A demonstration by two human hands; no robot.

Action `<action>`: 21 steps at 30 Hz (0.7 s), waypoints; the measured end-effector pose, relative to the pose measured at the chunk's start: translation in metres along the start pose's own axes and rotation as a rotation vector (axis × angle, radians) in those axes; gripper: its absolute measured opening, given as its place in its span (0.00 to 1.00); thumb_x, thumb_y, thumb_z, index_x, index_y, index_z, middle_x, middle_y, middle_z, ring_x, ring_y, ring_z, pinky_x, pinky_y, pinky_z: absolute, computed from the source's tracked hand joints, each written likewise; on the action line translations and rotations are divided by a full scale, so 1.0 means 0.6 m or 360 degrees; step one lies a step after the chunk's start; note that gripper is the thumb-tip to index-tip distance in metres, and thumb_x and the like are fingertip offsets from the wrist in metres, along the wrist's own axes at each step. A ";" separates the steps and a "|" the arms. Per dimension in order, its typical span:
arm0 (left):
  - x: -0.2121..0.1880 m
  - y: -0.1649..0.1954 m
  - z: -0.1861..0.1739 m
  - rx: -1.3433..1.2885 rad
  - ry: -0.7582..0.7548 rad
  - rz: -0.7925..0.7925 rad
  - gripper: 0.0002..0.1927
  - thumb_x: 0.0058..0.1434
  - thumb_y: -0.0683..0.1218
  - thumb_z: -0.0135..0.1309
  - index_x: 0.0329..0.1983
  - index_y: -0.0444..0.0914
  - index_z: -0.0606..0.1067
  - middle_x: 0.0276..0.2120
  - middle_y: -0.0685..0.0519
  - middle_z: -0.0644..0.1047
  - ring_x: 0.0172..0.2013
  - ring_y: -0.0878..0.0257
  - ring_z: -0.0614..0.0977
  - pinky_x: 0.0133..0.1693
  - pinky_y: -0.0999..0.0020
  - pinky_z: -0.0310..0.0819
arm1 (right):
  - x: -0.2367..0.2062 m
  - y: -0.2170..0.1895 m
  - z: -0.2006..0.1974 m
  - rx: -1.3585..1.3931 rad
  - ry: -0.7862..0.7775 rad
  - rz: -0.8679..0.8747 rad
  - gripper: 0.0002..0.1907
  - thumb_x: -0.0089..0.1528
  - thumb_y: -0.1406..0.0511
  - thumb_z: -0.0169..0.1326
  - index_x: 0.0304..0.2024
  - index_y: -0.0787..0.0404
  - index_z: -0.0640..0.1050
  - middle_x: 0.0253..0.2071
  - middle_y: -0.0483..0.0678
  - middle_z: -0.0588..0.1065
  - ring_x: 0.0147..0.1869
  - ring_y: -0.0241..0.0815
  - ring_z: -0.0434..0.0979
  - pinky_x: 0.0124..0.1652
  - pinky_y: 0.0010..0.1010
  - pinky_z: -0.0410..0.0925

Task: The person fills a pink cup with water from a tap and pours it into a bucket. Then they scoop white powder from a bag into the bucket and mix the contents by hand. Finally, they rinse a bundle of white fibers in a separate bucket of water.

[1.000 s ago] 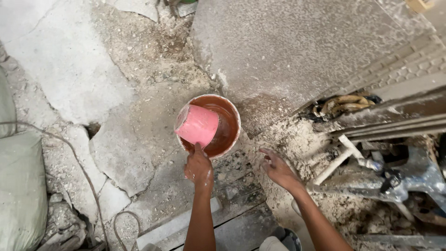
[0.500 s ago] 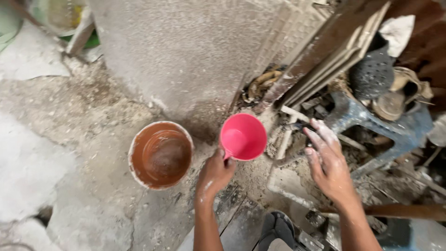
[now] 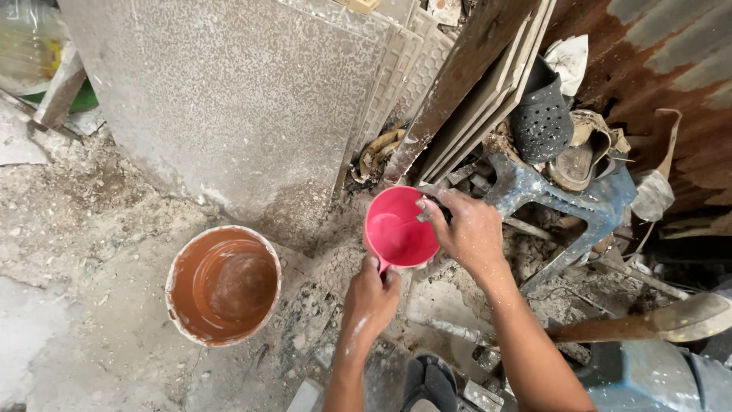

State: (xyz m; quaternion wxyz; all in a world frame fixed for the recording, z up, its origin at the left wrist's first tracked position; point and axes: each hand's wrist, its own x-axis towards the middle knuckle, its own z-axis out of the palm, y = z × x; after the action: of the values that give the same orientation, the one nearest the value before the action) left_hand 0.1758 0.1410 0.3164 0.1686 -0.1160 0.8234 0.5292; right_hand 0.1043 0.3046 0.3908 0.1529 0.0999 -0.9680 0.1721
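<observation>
Left hand (image 3: 371,294) clamps the pink scoop's (image 3: 396,229) handle; right hand (image 3: 467,229), fingers curled, grips its rim, just right of the orange bucket (image 3: 223,284).

The pink cup (image 3: 398,229) looks like smooth, glossy plastic. The bucket (image 3: 223,284) is plastic too, its rim crusted white, holding glossy brown liquid. The slab (image 3: 229,99) is rough, speckled stone. The sheet (image 3: 656,69) is rusted corrugated metal. The ground (image 3: 84,229) is gritty and matt.

Bare, dust-flecked forearms and hands (image 3: 427,267)
</observation>
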 end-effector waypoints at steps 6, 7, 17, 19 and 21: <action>-0.010 0.036 0.017 -0.0043 0.0069 0.0014 0.13 0.64 0.50 0.51 0.43 0.35 0.71 0.33 0.37 0.81 0.37 0.41 0.84 0.38 0.49 0.75 | 0.001 0.025 -0.064 0.0125 -0.0079 -0.0006 0.16 0.66 0.53 0.53 0.52 0.48 0.83 0.35 0.51 0.82 0.31 0.52 0.81 0.29 0.41 0.71; 0.002 0.042 0.025 -0.0076 0.0068 0.0008 0.14 0.65 0.50 0.50 0.42 0.34 0.71 0.32 0.38 0.81 0.36 0.42 0.84 0.38 0.50 0.75 | 0.010 0.038 -0.065 0.0186 -0.0130 0.0001 0.17 0.66 0.54 0.52 0.54 0.48 0.81 0.33 0.50 0.82 0.30 0.51 0.82 0.30 0.41 0.71; 0.171 0.081 0.168 -0.0223 -0.0033 -0.0185 0.15 0.68 0.52 0.46 0.39 0.35 0.74 0.26 0.47 0.82 0.25 0.60 0.86 0.31 0.59 0.78 | 0.076 0.250 -0.024 0.0495 -0.0300 0.0171 0.21 0.66 0.66 0.43 0.60 0.54 0.76 0.26 0.56 0.76 0.28 0.57 0.79 0.32 0.46 0.69; 0.213 0.090 0.217 -0.0217 -0.0017 -0.0177 0.16 0.68 0.52 0.46 0.38 0.34 0.74 0.25 0.47 0.82 0.25 0.61 0.86 0.31 0.60 0.78 | 0.092 0.309 -0.007 0.0502 -0.0212 0.0001 0.21 0.64 0.70 0.44 0.58 0.57 0.77 0.31 0.59 0.77 0.32 0.60 0.79 0.34 0.47 0.69; 0.252 0.092 0.265 -0.0139 0.0004 -0.0179 0.17 0.69 0.52 0.47 0.36 0.34 0.75 0.23 0.46 0.82 0.24 0.58 0.85 0.32 0.59 0.76 | 0.103 0.369 0.016 0.0576 -0.0165 -0.0086 0.19 0.65 0.71 0.44 0.56 0.60 0.77 0.36 0.60 0.79 0.35 0.60 0.80 0.36 0.46 0.70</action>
State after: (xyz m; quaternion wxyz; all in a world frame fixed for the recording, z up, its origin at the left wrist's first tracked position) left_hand 0.0413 0.3064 0.2410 0.1918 -0.1701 0.7920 0.5541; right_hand -0.0103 0.4963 0.3355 0.0868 0.1604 -0.9249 0.3337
